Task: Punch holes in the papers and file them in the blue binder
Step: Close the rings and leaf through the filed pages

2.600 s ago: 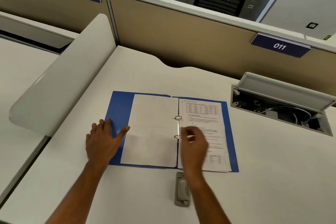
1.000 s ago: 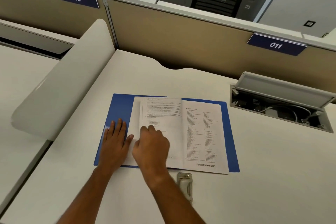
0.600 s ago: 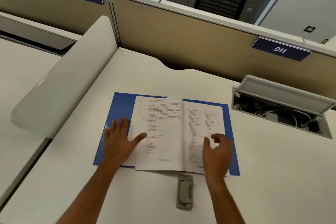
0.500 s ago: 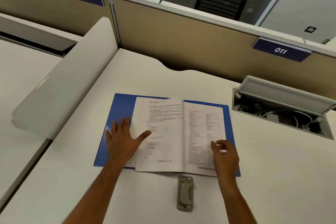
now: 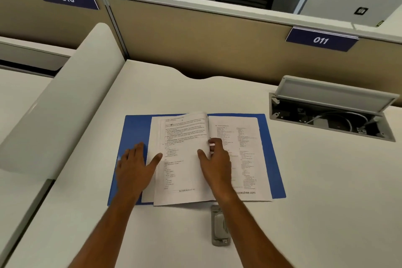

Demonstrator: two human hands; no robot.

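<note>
The blue binder (image 5: 134, 128) lies open on the white desk. A printed page (image 5: 182, 172) lies on its left half, and more printed sheets (image 5: 245, 137) lie on the right half. My left hand (image 5: 134, 167) rests flat on the left cover, its thumb on the edge of the left pages. My right hand (image 5: 217, 163) is at the spine, thumb spread on the left page and fingers curled round the binder ring, which they mostly hide. A grey hole punch (image 5: 218, 222) lies just in front of the binder, partly behind my right forearm.
An open cable box (image 5: 330, 119) with a raised lid is sunk into the desk at the right rear. A white curved divider (image 5: 65, 104) borders the desk on the left, and a beige partition (image 5: 195, 45) stands at the back.
My right hand has moved from the lower right of the right page to the spine and curled its fingers there. The left hand has stayed flat on the left cover.
</note>
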